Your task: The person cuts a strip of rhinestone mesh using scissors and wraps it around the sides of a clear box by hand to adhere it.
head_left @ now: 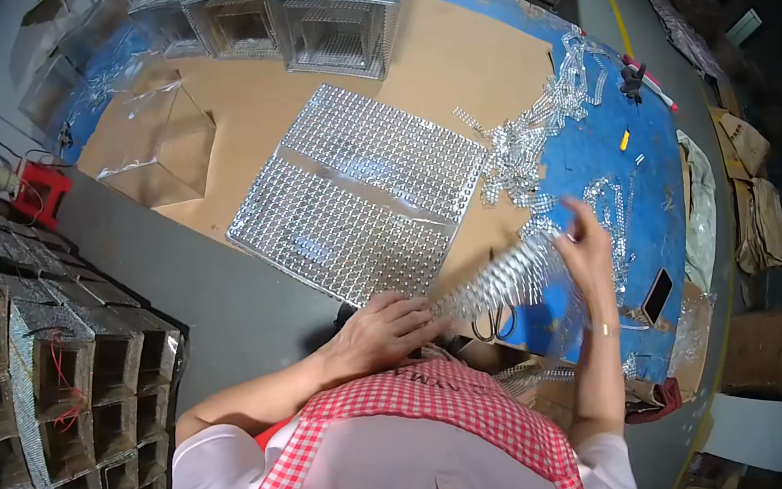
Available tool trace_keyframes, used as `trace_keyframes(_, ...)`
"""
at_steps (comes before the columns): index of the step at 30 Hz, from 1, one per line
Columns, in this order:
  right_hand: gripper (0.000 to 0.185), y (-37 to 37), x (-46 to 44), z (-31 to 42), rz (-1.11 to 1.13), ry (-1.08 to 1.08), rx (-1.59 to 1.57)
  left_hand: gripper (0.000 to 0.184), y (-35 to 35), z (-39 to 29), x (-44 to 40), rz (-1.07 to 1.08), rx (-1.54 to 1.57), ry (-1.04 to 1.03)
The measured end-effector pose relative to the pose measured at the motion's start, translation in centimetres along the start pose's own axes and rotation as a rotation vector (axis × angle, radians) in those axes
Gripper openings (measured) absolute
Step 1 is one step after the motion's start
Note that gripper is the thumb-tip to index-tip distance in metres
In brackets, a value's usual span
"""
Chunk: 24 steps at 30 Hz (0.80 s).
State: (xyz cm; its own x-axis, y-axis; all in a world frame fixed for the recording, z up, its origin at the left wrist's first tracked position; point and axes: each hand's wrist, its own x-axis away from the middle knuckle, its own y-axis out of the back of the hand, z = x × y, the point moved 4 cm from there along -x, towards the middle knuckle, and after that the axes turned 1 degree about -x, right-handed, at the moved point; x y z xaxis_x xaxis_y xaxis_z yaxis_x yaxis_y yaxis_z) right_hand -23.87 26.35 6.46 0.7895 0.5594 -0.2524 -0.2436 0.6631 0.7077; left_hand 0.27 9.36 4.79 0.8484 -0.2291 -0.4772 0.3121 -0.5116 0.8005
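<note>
A shiny strip of clear beads or gems (503, 280), blurred by motion, stretches between my two hands. My right hand (585, 246) is at its upper right end, fingers bent around it. At its lower left end is my left hand (389, 329), fingers close together over the strip's end, beside the near edge of a gem-covered panel (362, 188). That square panel lies tilted on brown board, with a smooth band across its middle. Loose gem strips (537, 137) lie heaped to the right of the panel. Black-handled scissors (494, 323) are partly hidden beneath the held strip.
Glittering open boxes (340, 35) stand stacked at the back; a clear box (159, 148) sits back left. On the blue surface (648, 206) lie a phone (657, 297) and yellow tool (624, 141). Framed units (79, 392) stand left, near a red device (43, 193).
</note>
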Motion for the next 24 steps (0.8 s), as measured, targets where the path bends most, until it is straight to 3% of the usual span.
trace_keyframes(2, 0.055, -3.4, -4.2, 0.2, 0.212, -0.151, -0.299, 0.046, 0.4, -0.2, 0.5, -0.024, 0.0, 0.008)
trace_keyframes(5, 0.062, -8.0, -7.8, -0.6, 0.385, -0.13, -0.501, 0.046, 0.2, -0.5, 1.3, -0.091, -0.042, 0.022)
trace_keyframes(8, 0.066, -9.5, -8.8, 0.8, 0.62, -0.164, -0.511, 0.044, 1.0, -0.7, 1.3, -0.048, 0.073, 0.17)
trace_keyframes(11, 0.063, -9.6, -9.4, -0.5, 0.589, -0.13, -0.524, 0.052, -0.1, 0.2, 2.0, -0.057, -0.005, 0.197)
trace_keyframes(14, 0.061, -7.3, -8.0, -0.5, 0.514, -0.147, -0.496, 0.052, 1.3, -0.1, 1.9, -0.032, -0.194, 0.09)
trace_keyframes(17, 0.061, -5.7, -4.6, 0.4, 0.441, -0.045, -0.379, 0.047, 4.1, 4.1, 5.3, -0.068, -0.425, 0.307)
trace_keyframes(19, 0.062, -7.9, -1.0, 1.2, 0.388, -0.066, -0.306, 0.052, 6.7, 8.1, 6.8, -0.095, -0.272, 0.494)
trace_keyframes(23, 0.068, -9.2, 2.1, 3.3, 0.295, -0.028, -0.22, 0.051, 8.4, 10.0, 7.8, -0.064, -0.171, 0.505)
trace_keyframes(24, 0.073, -8.9, 2.6, 3.5, 0.309, -0.118, -0.122, 0.048, 8.2, 9.4, 7.3, -0.062, -0.143, 0.484)
